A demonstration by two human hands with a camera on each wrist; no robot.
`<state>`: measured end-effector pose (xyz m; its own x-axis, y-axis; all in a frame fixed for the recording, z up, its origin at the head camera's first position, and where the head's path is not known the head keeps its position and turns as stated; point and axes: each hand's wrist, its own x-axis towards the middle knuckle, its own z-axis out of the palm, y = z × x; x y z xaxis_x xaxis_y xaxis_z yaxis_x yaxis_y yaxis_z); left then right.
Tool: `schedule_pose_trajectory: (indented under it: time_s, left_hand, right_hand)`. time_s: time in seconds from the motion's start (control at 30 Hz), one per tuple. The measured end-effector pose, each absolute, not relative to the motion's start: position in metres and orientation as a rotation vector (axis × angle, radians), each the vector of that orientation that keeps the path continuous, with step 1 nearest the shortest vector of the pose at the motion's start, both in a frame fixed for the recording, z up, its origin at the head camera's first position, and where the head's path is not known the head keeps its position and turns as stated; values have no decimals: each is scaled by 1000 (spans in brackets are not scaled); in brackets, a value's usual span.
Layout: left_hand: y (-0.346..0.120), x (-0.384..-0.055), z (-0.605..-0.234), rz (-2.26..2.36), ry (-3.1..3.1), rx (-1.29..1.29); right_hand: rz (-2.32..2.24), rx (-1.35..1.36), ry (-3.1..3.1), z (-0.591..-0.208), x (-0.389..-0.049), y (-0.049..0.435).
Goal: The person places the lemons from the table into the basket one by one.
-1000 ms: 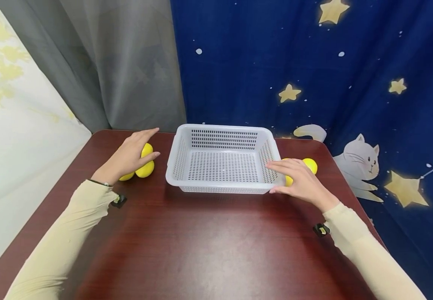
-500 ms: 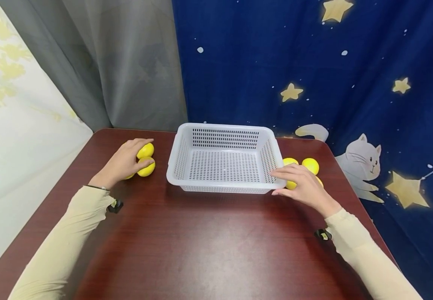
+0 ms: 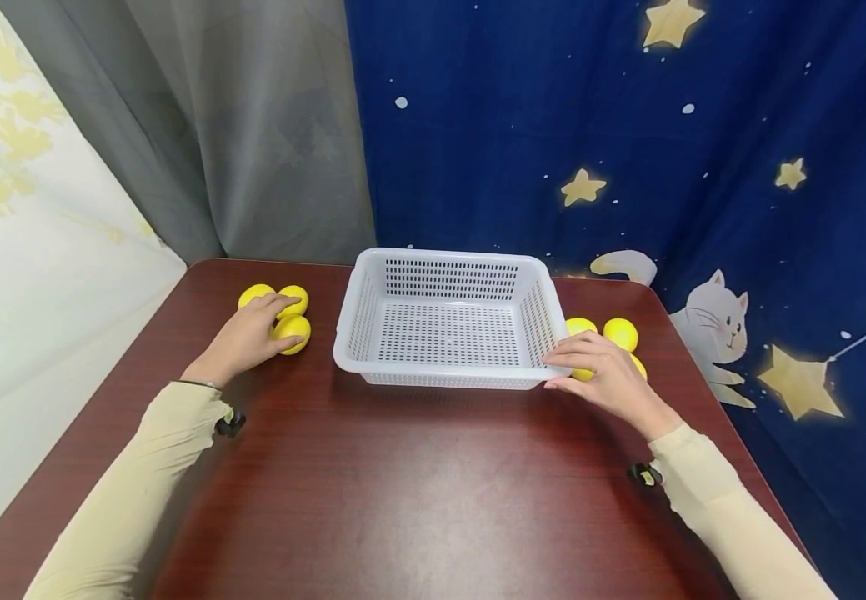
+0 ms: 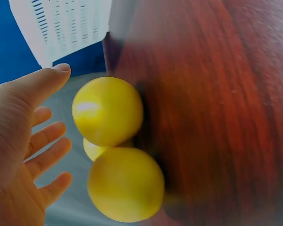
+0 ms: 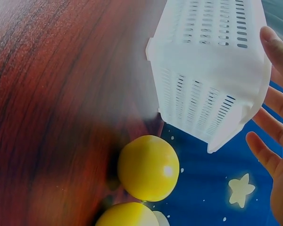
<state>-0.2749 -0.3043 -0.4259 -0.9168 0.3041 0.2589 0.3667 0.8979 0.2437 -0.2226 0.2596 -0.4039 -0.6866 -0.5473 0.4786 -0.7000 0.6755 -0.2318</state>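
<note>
In the head view, three yellow lemons (image 3: 293,334) lie clustered on the table's far left. My left hand (image 3: 243,335) hovers over them, fingers loosely extended; its wrist view shows the fingers (image 4: 48,159) apart from the lemons (image 4: 127,186). A white plastic basket (image 3: 448,375) with slotted walls stands at the back middle, nothing inside it. At its right front corner is my right hand (image 3: 605,375), fingers over the rim and thumb in front. In the right wrist view its fingers (image 5: 262,147) are fairly straight beside the basket (image 5: 203,70); contact is unclear.
Several more lemons (image 3: 620,335) sit to the right of the basket, partly behind my right hand. A dark red wooden table (image 3: 417,483) extends toward me. A grey curtain (image 3: 282,150) and a blue star-patterned curtain (image 3: 478,125) hang behind its far edge.
My left hand has come down and back a little toward me, uncovering the lemons. My right hand has shifted slightly right and stays at the basket's corner. The basket and lemons look unmoved.
</note>
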Motion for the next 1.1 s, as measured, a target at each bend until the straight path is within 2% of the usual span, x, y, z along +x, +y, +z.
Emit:
schedule_pose_trajectory:
  time_s: [1.1]
  left_hand:
    - [-304,-275,-442,-353,-2785,-587]
  right_hand:
    - [593,924,-2563,-409,-223,260]
